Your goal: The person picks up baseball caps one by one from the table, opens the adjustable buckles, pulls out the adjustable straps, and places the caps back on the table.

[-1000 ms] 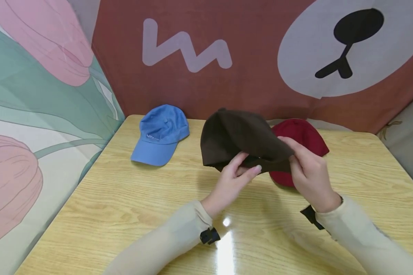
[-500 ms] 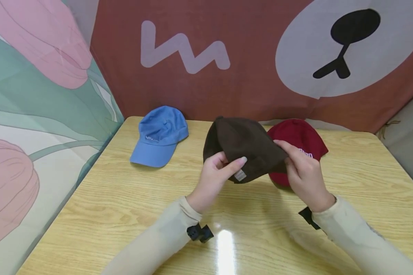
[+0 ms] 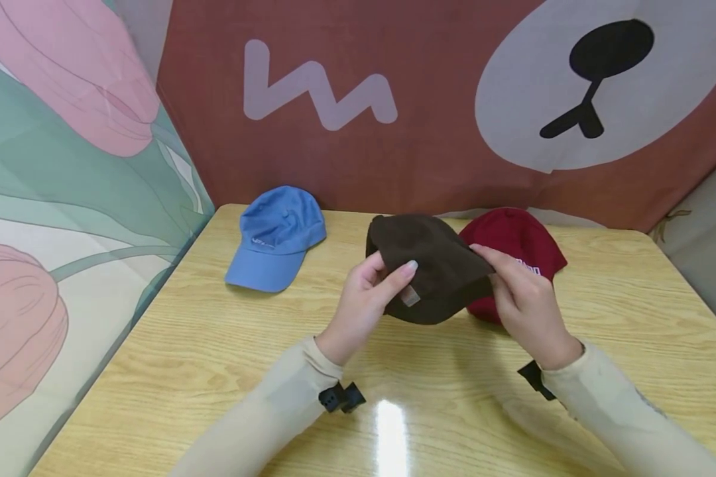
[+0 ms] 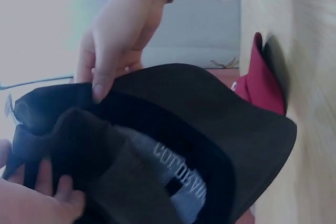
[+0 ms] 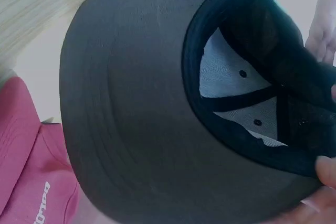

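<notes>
A dark brown baseball cap (image 3: 438,265) is held up over the table between both hands. My left hand (image 3: 358,301) pinches its left side, thumb lying on the outer cloth near a small pale tag (image 3: 410,296). On the other side, my right hand (image 3: 531,308) grips the cap's right end; in the left wrist view the right thumb (image 4: 103,80) presses at the inner band where brim and crown meet. The wide brim (image 5: 142,108) and the hollow lined crown show in the right wrist view. Pale lettering (image 4: 181,169) runs along the lining.
A blue cap (image 3: 280,238) lies at the back left of the wooden table (image 3: 185,371), brim towards me. Partly hidden behind the brown cap and right hand, a red cap (image 3: 510,235) with white letters sits at the back right. A printed cloth (image 3: 429,152) hangs behind the table.
The brown cap has turned and come slightly lower, bringing its tag into sight. My left hand has shifted left and moved its hold. The right hand keeps its grip; the other caps stay put.
</notes>
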`<state>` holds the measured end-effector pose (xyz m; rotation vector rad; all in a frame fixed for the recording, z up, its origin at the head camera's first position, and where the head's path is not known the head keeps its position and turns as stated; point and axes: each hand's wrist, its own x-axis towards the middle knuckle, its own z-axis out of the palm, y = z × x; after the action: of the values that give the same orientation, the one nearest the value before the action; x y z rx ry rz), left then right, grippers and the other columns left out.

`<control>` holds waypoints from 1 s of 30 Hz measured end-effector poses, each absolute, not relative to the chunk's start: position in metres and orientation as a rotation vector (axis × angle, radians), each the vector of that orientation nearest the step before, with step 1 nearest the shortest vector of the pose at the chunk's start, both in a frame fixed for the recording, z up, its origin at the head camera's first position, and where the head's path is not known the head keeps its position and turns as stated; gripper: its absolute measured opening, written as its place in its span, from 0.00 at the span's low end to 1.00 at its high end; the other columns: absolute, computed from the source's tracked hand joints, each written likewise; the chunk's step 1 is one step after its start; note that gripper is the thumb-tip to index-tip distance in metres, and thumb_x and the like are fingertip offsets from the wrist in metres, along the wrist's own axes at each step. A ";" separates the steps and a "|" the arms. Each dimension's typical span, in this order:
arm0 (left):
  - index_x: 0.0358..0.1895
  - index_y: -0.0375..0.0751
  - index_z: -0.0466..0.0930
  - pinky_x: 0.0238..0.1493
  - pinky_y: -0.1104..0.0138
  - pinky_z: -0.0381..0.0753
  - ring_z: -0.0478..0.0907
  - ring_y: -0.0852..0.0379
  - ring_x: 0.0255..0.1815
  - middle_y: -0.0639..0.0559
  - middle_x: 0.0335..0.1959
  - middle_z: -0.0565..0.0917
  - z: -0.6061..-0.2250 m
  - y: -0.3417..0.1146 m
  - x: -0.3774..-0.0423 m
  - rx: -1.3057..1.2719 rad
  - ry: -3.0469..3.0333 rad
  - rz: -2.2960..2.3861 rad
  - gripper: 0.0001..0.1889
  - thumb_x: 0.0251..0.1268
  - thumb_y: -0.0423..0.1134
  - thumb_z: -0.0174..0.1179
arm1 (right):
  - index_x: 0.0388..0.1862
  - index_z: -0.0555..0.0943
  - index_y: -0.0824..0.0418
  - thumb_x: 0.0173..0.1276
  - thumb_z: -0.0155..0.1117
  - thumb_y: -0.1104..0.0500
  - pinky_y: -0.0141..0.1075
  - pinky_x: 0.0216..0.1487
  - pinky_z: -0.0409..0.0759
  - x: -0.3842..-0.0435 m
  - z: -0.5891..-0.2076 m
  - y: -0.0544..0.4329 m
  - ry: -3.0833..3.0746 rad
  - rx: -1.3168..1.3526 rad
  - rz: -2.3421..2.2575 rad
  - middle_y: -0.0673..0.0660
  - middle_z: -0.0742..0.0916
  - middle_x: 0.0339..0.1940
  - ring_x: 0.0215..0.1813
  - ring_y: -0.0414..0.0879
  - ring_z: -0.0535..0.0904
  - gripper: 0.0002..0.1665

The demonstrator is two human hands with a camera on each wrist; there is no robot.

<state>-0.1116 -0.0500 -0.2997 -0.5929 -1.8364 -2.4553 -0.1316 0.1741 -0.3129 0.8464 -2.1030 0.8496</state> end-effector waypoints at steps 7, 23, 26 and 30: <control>0.43 0.25 0.76 0.38 0.69 0.76 0.76 0.60 0.30 0.55 0.31 0.81 -0.300 -0.045 -0.114 -0.513 -1.776 -2.423 0.08 0.71 0.30 0.52 | 0.42 0.82 0.73 0.73 0.58 0.50 0.26 0.49 0.69 -0.134 -0.311 0.172 -2.047 0.803 0.867 0.66 0.83 0.39 0.40 0.57 0.76 0.23; 0.41 0.26 0.77 0.37 0.69 0.78 0.76 0.60 0.28 0.56 0.27 0.79 -0.297 -0.044 -0.114 -0.553 -1.777 -2.348 0.06 0.70 0.29 0.54 | 0.64 0.71 0.74 0.82 0.36 0.53 0.38 0.47 0.82 -0.115 -0.299 0.150 -2.406 0.879 1.930 0.54 0.85 0.53 0.49 0.47 0.84 0.28; 0.46 0.23 0.77 0.38 0.69 0.78 0.77 0.61 0.31 0.57 0.31 0.81 -0.296 -0.044 -0.111 -0.596 -1.856 -2.301 0.09 0.70 0.29 0.55 | 0.63 0.71 0.74 0.82 0.33 0.48 0.38 0.48 0.82 -0.119 -0.295 0.148 -2.452 0.805 1.971 0.54 0.85 0.52 0.49 0.45 0.83 0.33; 0.45 0.23 0.77 0.37 0.70 0.77 0.76 0.63 0.32 0.56 0.32 0.80 -0.294 -0.043 -0.107 -0.643 -1.914 -2.251 0.08 0.69 0.27 0.55 | 0.49 0.82 0.70 0.81 0.42 0.51 0.33 0.45 0.82 -0.120 -0.289 0.147 -2.347 0.670 2.023 0.49 0.87 0.42 0.43 0.43 0.83 0.27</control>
<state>-0.1072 -0.0434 -0.2942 -0.6426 -1.9140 -2.2514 -0.1200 0.1467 -0.2895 0.6702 -2.3465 2.0234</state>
